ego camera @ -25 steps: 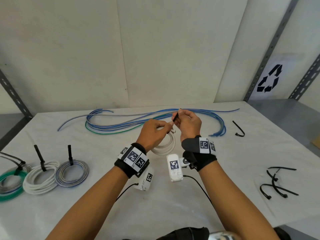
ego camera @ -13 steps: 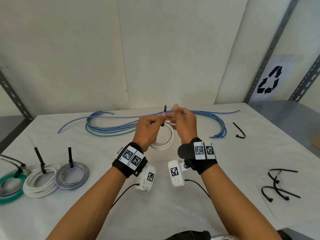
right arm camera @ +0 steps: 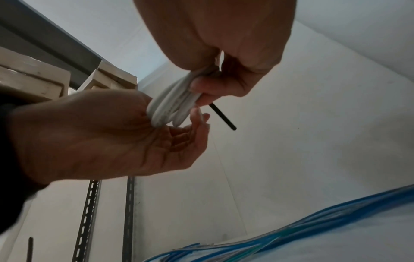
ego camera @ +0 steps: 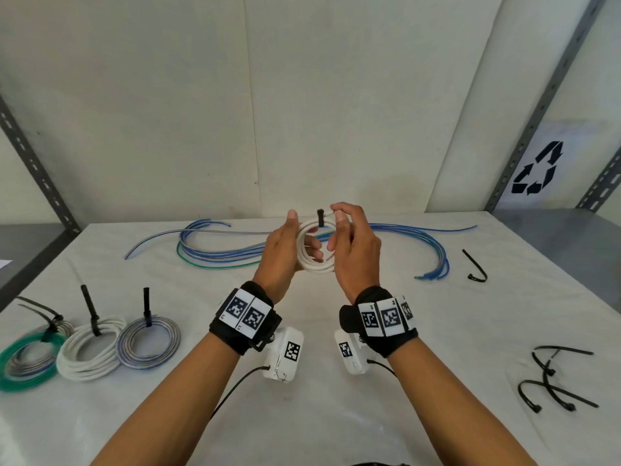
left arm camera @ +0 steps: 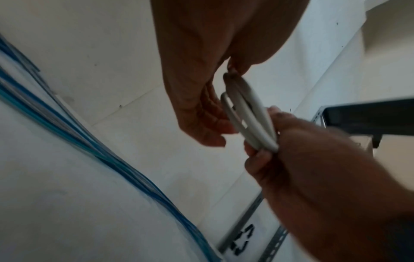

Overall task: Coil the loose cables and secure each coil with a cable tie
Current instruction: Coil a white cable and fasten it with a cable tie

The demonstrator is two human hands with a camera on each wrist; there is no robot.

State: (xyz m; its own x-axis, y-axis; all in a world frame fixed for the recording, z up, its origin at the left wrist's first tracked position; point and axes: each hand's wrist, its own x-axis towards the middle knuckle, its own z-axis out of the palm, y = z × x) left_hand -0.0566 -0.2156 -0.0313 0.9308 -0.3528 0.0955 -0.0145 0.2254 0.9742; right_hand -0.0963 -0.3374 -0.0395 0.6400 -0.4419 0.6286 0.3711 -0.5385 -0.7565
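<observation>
Both hands [ego camera: 285,253] [ego camera: 353,253] hold the white coil [ego camera: 316,265] upright between them.

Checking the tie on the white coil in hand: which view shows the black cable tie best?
Right wrist: the black cable tie juts out clear against the wall, from the white coil beside the right hand. Head view shows only a short stub atop the coil. Left wrist shows coil and hands, no tie visible.

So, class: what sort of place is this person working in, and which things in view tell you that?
Probably a workshop or storeroom bench. Slotted metal shelving uprights frame a white-covered table, a recycling sign hangs on the wall, and loose cables lie near tied coils and spare cable ties.
</observation>
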